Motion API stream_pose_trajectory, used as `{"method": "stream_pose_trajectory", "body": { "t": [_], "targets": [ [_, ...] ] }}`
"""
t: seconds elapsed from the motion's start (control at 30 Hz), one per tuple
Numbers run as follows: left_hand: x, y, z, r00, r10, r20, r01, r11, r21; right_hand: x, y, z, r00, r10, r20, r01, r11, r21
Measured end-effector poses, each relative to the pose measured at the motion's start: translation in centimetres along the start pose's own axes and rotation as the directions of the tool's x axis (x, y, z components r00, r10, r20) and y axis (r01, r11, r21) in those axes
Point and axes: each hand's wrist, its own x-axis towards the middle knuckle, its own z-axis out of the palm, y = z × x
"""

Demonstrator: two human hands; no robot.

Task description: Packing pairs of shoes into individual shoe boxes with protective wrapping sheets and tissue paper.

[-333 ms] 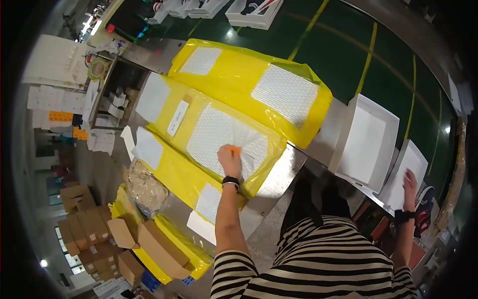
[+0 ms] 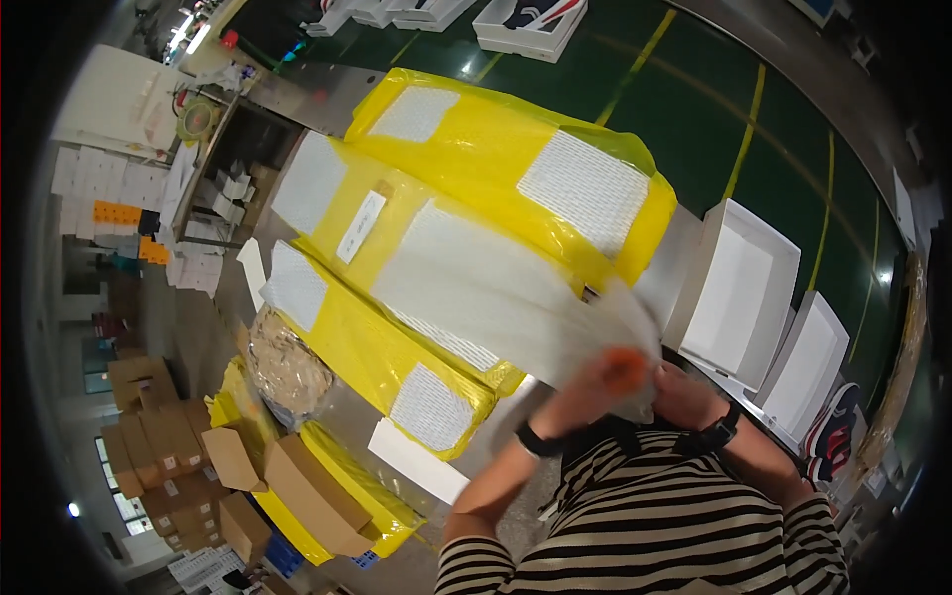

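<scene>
A thin, translucent white sheet [image 2: 476, 283] stretches from the yellow plastic wrapping [image 2: 397, 183] toward my body. My left hand [image 2: 585, 392] is closed on its near end, and a blurred orange patch [image 2: 625, 367] shows at the fingers; I cannot tell what it is. Beside it, the fingers of my right hand [image 2: 689, 399] pinch the same end of the sheet. Under the sheet, a strip of white textured stack [image 2: 451, 342] shows through the opening in the yellow wrapping. Both hands are in front of my striped shirt, close together.
More yellow-wrapped white stacks [image 2: 585, 188] lie on either side. To the right, an open white box [image 2: 739, 297] and a shallow white lid [image 2: 808, 352] sit on a green belt [image 2: 684, 109], with dark shoes [image 2: 833, 431] nearby. Brown cartons [image 2: 312, 496] stand at the lower left.
My left hand has moved right and toward me, drawing the sheet off the stack. My right hand has come from the white lid to the sheet's near end.
</scene>
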Motion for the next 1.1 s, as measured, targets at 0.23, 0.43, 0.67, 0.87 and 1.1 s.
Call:
{"method": "stream_pose_trajectory", "body": {
  "t": [0.23,0.43,0.67,0.87,1.1],
  "targets": [
    [-0.7,9.9,-10.0,0.808,0.17,-0.564,0.089,0.911,0.402,-11.9,-3.7,-4.7,0.808,-0.32,-0.495,0.161,0.928,-0.337],
    [0.4,-4.6,-28.7,0.563,0.503,-0.656,0.767,-0.021,0.642,-18.8,-2.3,-12.4,0.67,-0.356,-0.652,0.116,0.917,-0.381],
    [8.4,-1.3,-17.3,0.652,0.422,-0.63,0.309,0.611,0.729,-26.2,-1.5,-25.9,0.282,-0.475,-0.833,0.246,0.876,-0.416],
    [17.6,1.0,-9.7,0.828,0.305,-0.47,0.166,0.668,0.726,-31.1,-3.3,-36.1,0.071,-0.354,-0.932,0.022,0.935,-0.354],
    [21.2,-2.9,-7.5,0.867,0.312,-0.389,0.137,0.602,0.787,-33.8,-1.8,-42.5,-0.223,-0.562,-0.797,-0.152,0.827,-0.541]
  ]
}}
